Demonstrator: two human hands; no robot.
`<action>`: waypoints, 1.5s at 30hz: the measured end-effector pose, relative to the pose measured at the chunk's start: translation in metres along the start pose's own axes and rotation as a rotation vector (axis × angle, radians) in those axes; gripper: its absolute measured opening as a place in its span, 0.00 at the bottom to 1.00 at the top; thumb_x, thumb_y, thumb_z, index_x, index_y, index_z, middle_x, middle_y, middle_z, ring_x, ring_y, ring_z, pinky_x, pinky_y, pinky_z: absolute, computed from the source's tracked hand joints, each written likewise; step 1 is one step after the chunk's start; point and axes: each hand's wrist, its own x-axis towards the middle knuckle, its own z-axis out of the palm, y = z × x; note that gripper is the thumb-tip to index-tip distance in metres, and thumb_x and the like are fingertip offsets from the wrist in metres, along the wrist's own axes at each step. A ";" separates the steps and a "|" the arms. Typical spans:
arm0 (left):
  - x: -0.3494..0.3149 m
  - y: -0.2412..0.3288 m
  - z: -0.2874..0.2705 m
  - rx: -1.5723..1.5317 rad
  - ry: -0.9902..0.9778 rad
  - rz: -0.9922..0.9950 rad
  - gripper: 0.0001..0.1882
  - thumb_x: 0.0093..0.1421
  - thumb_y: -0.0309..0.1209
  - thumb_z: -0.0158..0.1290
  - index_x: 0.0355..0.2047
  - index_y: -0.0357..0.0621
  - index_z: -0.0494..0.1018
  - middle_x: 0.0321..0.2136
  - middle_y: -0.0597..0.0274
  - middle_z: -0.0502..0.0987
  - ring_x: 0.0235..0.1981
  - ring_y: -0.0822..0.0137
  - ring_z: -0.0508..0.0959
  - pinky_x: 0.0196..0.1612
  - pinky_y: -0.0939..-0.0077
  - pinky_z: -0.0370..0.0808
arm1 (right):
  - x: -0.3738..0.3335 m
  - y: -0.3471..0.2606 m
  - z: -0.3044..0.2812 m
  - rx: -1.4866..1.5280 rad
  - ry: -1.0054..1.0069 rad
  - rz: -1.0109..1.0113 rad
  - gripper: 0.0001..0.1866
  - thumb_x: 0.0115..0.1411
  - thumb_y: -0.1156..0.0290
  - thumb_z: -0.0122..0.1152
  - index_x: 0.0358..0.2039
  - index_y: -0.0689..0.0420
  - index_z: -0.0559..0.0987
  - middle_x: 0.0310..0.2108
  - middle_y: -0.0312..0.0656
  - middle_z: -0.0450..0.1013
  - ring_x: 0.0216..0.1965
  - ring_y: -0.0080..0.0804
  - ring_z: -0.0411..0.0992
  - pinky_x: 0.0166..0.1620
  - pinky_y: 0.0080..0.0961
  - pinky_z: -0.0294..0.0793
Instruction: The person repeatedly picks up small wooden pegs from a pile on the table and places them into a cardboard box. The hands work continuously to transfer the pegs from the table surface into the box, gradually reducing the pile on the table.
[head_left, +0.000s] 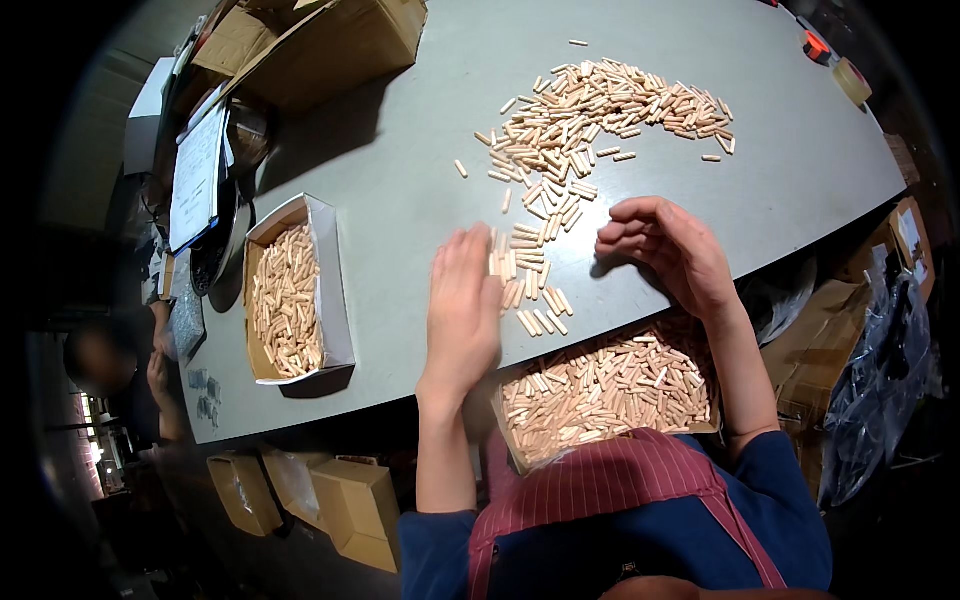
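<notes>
Many small wooden dowels (600, 105) lie in a loose curved heap on the grey table (420, 170). A thinner trail of dowels (545, 225) runs from that heap toward the near edge. At the left side of this trail, my left hand (463, 305) is stretched out flat, its fingertips slightly blurred and close against the dowels. My right hand (672, 250) is held to the right of the trail, loosely cupped with bent fingers and nothing visible in it. Below the table edge, by my apron, stands an open box (508, 440) full of dowels, between my forearms.
A white carton (335, 290) filled with dowels stands at the left. Behind it are a clipboard (200, 175) and a large cardboard box (330, 60). A tape roll (852, 82) lies far right. Cardboard trays (355, 510) sit below left; another person's hand (158, 370) shows beyond.
</notes>
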 end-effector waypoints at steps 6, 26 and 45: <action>0.001 0.012 0.009 0.307 -0.191 0.225 0.47 0.71 0.53 0.56 0.78 0.31 0.56 0.77 0.36 0.62 0.79 0.38 0.59 0.81 0.40 0.48 | -0.001 0.006 0.010 -0.213 0.076 -0.026 0.25 0.84 0.58 0.48 0.65 0.66 0.77 0.61 0.48 0.79 0.63 0.37 0.77 0.70 0.37 0.73; -0.016 0.012 0.001 -0.856 0.289 -0.274 0.23 0.84 0.38 0.41 0.57 0.29 0.77 0.54 0.45 0.84 0.59 0.58 0.83 0.70 0.59 0.75 | -0.005 0.002 -0.001 -0.526 -0.450 0.010 0.40 0.78 0.38 0.52 0.70 0.63 0.75 0.61 0.51 0.80 0.61 0.43 0.80 0.66 0.39 0.76; -0.003 0.012 0.001 -0.498 -0.546 0.070 0.45 0.81 0.62 0.31 0.79 0.34 0.57 0.76 0.49 0.67 0.79 0.56 0.62 0.82 0.50 0.49 | -0.005 0.011 0.005 -0.248 -0.137 -0.025 0.37 0.81 0.45 0.50 0.72 0.67 0.70 0.68 0.50 0.73 0.72 0.40 0.69 0.77 0.40 0.65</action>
